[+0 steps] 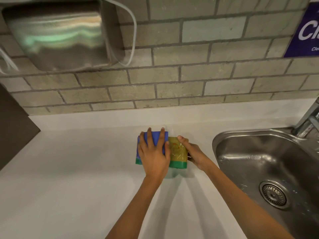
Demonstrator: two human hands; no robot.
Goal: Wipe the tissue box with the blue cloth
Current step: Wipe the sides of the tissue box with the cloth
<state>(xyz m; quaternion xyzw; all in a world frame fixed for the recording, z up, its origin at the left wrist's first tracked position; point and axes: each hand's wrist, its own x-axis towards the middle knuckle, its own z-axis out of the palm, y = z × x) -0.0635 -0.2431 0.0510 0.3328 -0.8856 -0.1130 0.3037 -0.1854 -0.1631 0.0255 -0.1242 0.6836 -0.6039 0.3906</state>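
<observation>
The tissue box (177,151) lies on the white counter (69,169), wrapped in shiny plastic, yellow-green on top with a green band along its near edge. The blue cloth (156,138) covers the box's left half. My left hand (154,152) lies flat on the cloth with fingers spread, pressing it onto the box. My right hand (193,151) grips the box's right end, thumb over the top far corner.
A steel sink (267,161) with a drain (274,194) is set into the counter on the right, its tap (309,118) at the far right. A steel hand dryer (60,33) hangs on the brick wall. A purple sign (305,30) is top right.
</observation>
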